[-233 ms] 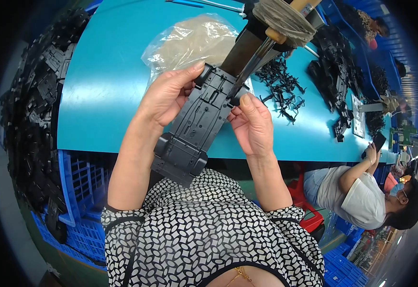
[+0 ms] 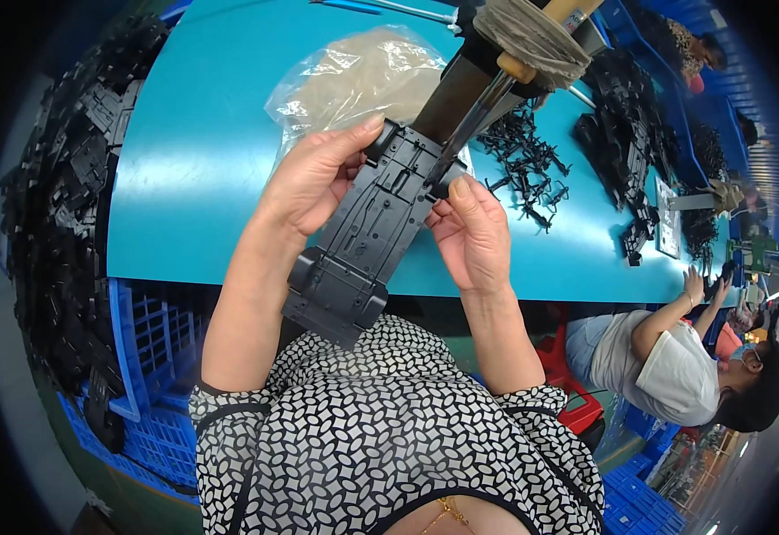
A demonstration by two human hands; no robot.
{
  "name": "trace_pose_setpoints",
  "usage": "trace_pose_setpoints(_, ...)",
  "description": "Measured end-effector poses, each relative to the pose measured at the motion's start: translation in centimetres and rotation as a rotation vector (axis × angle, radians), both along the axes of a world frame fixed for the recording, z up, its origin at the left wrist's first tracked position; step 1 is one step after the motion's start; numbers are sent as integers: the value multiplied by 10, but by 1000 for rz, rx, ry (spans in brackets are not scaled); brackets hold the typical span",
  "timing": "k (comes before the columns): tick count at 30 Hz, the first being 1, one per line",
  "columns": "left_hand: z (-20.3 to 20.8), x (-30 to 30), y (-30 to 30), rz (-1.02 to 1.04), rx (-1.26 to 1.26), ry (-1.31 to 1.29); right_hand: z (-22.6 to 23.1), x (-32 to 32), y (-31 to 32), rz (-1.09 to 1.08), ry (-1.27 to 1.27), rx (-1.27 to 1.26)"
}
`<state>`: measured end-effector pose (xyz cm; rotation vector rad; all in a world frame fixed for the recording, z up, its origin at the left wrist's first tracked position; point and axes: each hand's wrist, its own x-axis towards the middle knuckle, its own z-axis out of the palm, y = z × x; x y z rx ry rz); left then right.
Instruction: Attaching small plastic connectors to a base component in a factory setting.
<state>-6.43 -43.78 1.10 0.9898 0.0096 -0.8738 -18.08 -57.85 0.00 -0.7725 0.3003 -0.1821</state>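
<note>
A long black plastic chassis (image 2: 367,232) with rounded wheel arches is held tilted above the table's near edge, its near end close to my patterned top. My left hand (image 2: 314,183) grips its far left corner, thumb on the arch. On the far right corner, my right hand (image 2: 471,232) is closed with the thumb on top. The chassis's far end meets a dark metal stand (image 2: 450,100) with shiny rods, under a wooden handle wrapped in grey bands (image 2: 532,43). Whether stand and chassis touch is hard to tell. My fingertips underneath are hidden.
Behind my left hand lies a clear plastic bag (image 2: 354,80) on the teal table (image 2: 184,178). Small black parts (image 2: 528,160) lie right of the stand. Black parts (image 2: 69,223) are heaped at left by a blue crate (image 2: 153,348). A co-worker (image 2: 675,370) sits at right.
My hands and the chassis stay almost in place. At right, the co-worker's hands have moved apart, and the dark piece held up there has shifted farther away.
</note>
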Motion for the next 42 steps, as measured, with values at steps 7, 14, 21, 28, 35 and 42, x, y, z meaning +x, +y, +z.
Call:
trace_pose_setpoints(7, 0, -3, 1, 5, -9, -3, 0, -1, 1, 0, -15, -4)
trace_pose_setpoints(14, -17, -8, 1, -71, -51, 62, -8, -11, -2, -7, 0, 8)
trace_pose_setpoints(21, -30, -31, 20, -107, -61, 54, -16, -34, -4, 121, -8, -30)
trace_pose_setpoints(28, -24, -50, 33, -119, -36, 43, -17, -49, 1, 162, -2, -87)
trace_pose_setpoints(35, -16, -61, 33, -179, -20, -33, -8, -64, -12, 172, -30, -191)
trace_pose_setpoints(42, 1, -81, 74, -205, -50, -68, -4, -68, -89, 6, -123, 267)
